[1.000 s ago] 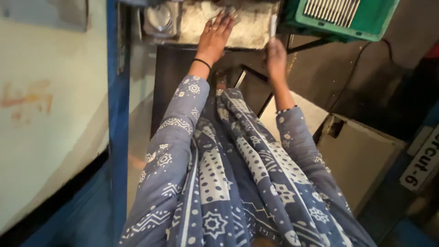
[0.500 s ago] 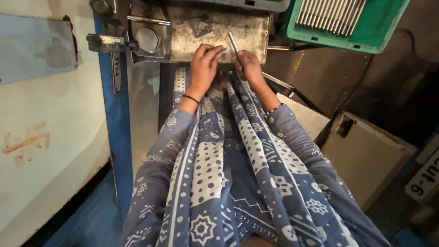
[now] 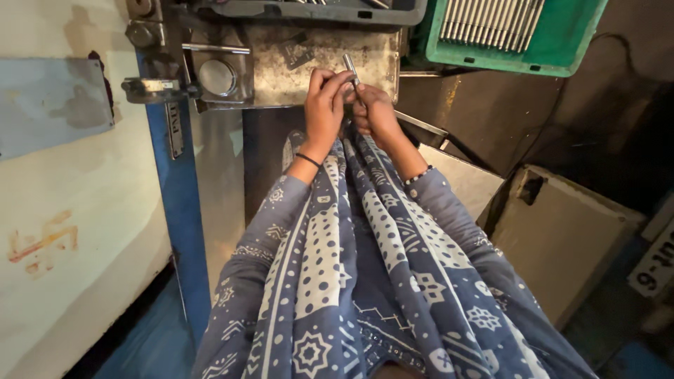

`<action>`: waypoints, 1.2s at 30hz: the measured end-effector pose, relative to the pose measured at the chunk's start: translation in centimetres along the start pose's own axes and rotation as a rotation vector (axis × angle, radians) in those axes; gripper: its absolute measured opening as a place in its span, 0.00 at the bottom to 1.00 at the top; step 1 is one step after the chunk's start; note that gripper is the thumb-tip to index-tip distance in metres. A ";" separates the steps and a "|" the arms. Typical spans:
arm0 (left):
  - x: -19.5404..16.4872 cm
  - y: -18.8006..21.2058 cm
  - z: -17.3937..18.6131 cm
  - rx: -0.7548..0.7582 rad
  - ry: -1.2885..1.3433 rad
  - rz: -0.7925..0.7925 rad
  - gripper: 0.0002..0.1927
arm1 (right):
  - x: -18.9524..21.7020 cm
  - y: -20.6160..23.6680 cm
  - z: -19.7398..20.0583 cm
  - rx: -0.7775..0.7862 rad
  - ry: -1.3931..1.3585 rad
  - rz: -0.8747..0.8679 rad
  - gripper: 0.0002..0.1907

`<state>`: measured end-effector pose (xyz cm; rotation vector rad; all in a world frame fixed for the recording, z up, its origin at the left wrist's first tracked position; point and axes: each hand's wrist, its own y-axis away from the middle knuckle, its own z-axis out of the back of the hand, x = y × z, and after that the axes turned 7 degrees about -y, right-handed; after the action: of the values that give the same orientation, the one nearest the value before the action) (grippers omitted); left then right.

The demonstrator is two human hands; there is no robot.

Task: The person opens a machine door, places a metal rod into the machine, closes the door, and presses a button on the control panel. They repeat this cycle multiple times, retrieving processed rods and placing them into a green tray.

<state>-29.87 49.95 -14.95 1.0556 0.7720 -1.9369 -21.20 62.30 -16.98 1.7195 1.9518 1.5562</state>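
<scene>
grey machine plate (image 3: 281, 70) fills 12 o'clock, blue frame edge (image 3: 184, 210) at 9, green tray (image 3: 562, 49) at 1, open dark gap at 3. left hand (image 3: 324, 105) and right hand (image 3: 373, 112) touching, fingers pinched closed round a small metal rod (image 3: 350, 68), long axis pointing 11.

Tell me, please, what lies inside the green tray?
The green tray holds a row of metal rods side by side. Its upper part is cut off by the frame edge.

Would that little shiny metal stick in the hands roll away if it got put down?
Probably. The metal rod looks round and smooth, so it would likely roll. It seems stiff, staying straight between the left hand and right hand, and perhaps slippery.
</scene>
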 end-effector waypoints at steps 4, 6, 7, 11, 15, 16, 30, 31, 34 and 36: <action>-1.1 0.5 -0.4 0.010 0.055 0.059 0.13 | -0.8 0.7 -1.1 -0.077 0.077 0.157 0.17; -1.9 0.4 -0.2 0.007 0.110 0.063 0.13 | -0.5 1.6 -1.6 -0.099 0.066 0.199 0.17; -2.3 0.3 -0.2 -0.004 0.141 0.054 0.13 | -0.3 2.4 -1.7 -0.101 0.031 0.175 0.16; -3.8 -0.3 0.8 0.026 0.222 -0.046 0.12 | 2.2 5.0 -1.6 0.239 -0.621 -0.168 0.21; -5.4 -0.9 1.3 0.016 0.258 -0.105 0.10 | 2.9 6.2 -1.9 0.108 -0.212 0.099 0.19; -5.7 -1.1 1.4 0.021 0.259 -0.114 0.09 | 2.9 6.2 -2.0 0.059 -0.072 0.186 0.18; -7.8 -0.2 3.3 0.108 0.191 -0.299 0.11 | 5.6 9.4 -2.3 0.298 -0.264 0.022 0.21; -7.5 0.0 3.2 0.130 0.166 -0.293 0.11 | 5.9 9.2 -2.2 0.270 -0.361 -0.074 0.24; -6.3 0.6 2.2 0.168 0.129 -0.302 0.11 | 5.5 9.0 -2.2 0.238 -0.410 -0.109 0.17; -5.2 1.0 1.3 0.175 0.100 -0.298 0.11 | 4.7 9.1 -1.8 0.164 -0.377 -0.069 0.13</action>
<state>-27.77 50.17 -9.96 1.2043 0.8674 -2.2504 -17.91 63.42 -7.23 1.8217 1.9581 0.9829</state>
